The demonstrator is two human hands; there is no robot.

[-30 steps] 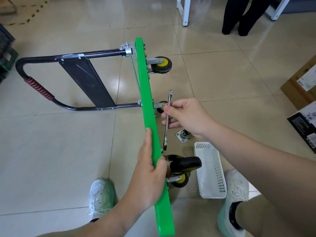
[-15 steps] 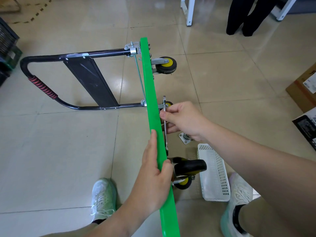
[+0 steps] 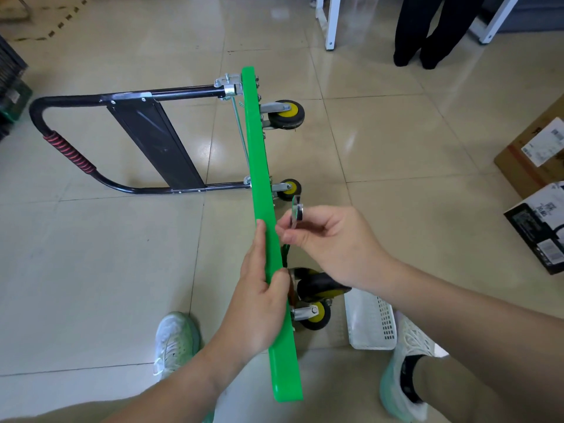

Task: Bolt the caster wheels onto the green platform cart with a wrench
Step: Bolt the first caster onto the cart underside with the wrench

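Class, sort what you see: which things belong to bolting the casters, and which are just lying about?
In use: green platform cart, caster wheels, wrench in right hand, left hand gripping the cart.
Lying about: white basket, cardboard box, black box.

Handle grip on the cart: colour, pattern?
Red with black spiral bands, wrapped round the grip on the black handle. The head view shows it best.

White mesh sneakers (image 3: 175, 340) with mint-green soles, black sock (image 3: 407, 382) at right ankle
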